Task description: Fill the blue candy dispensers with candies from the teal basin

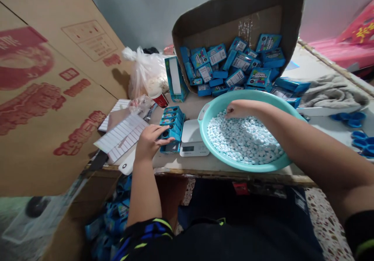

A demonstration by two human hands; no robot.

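Head view leaves unclear whether right hand [236, 108] holds pellets [244, 142].

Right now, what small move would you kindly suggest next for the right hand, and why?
I would probably bring the right hand from the basin across to the row of blue boxes, since its fingers are curled at the pellets while the left hand touches the front box.
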